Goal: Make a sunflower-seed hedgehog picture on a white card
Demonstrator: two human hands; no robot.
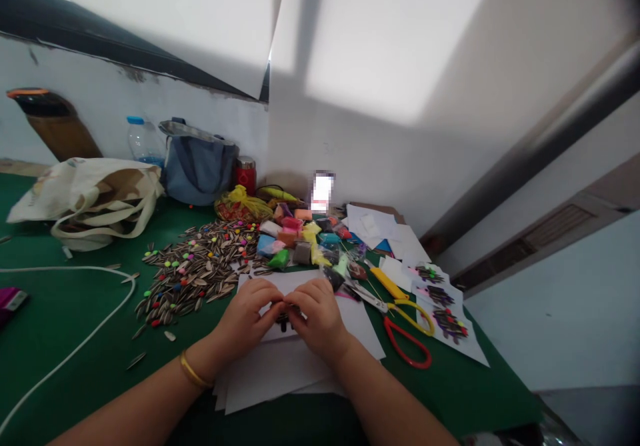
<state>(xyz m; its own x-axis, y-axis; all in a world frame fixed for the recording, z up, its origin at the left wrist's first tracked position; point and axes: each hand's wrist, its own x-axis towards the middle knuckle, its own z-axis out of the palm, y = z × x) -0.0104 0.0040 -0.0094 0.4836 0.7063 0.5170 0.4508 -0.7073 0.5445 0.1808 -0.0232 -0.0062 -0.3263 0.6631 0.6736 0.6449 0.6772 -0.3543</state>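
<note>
White panels (380,46) are rising behind a table whose green top (440,393) is filling most of the lower view. At the far left, a cream cloth bag (55,186) is slumping with its mouth gaping, brownish inside; its contents are not showing clearly. Beside it a blue bag (197,173) is standing upright, its inside hidden. White paper sheets (260,379) are lying stacked under the person's hands. Just left of them, striped seeds (215,269) are spreading in a heap mixed with bright little balls. Red-and-yellow-handled scissors (385,307) are resting open to the right. Near the wall, a clear bottle (140,141) is wearing a blue cap, with blue showing low down, and a red flask (245,178) is standing closed. A knotted yellow plastic bag (243,203) is holding something reddish. Transparent packets (303,253) are enclosing coloured lumps. Over the paper, left hand (245,313) and right hand (323,313) are meeting, fingertips nearly closed, pinching a small dark piece (284,326) between them, mostly hidden.
</note>
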